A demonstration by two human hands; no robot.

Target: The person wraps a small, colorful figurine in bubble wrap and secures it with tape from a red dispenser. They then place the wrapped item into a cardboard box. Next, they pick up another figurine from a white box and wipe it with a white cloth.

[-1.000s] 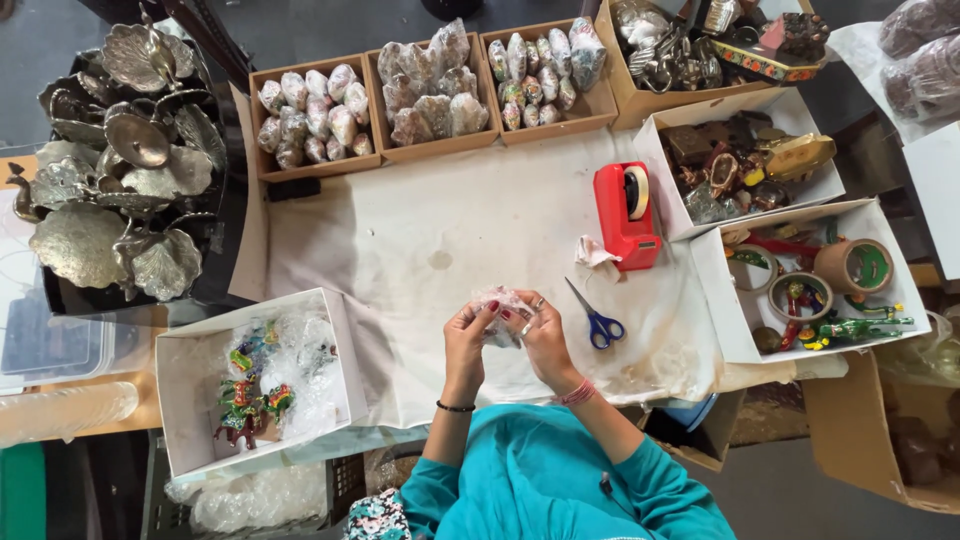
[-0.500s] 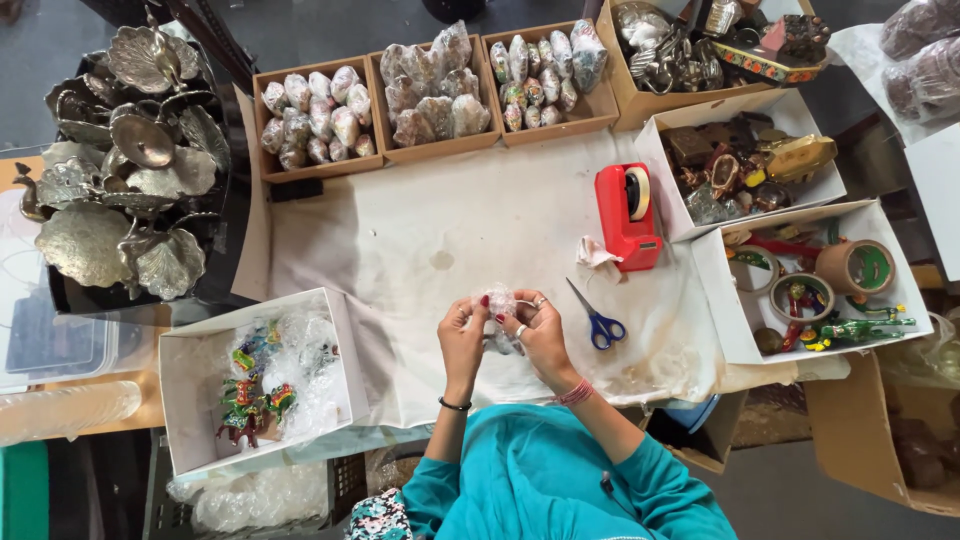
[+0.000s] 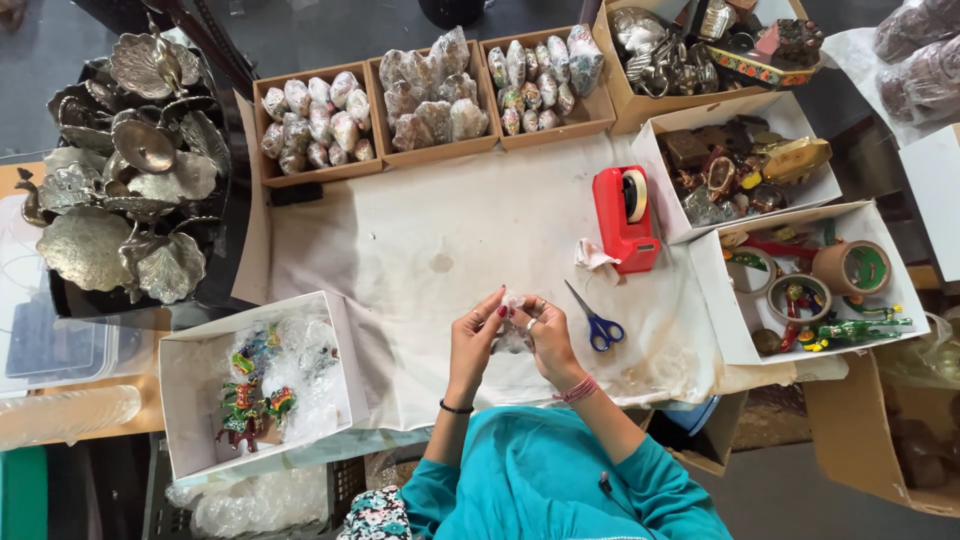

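Both hands meet just above the near edge of the white table cover [image 3: 450,225], directly in front of the person. Left hand [image 3: 472,338] and right hand [image 3: 545,340] are closed around a small bubble-wrapped bundle [image 3: 511,332]; fingertips of each pinch the clear wrap from opposite sides, left index raised slightly above it. What is inside the bundle cannot be made out. Judgement: bundle is light and small; the wrap is soft, springy and a little slippery, so it wants to unfold unless pinched at the overlap. Contents probably a painted figurine like those in the white box [image 3: 190,400] to the left, hence rigid but chip-prone; best held across the body, not by thin projecting parts. Blue-handled scissors [image 3: 598,322] lie just right of the right hand; red tape dispenser [image 3: 625,215] stands beyond them. Three cardboard trays of wrapped bundles [image 3: 430,90] sit along the far edge.
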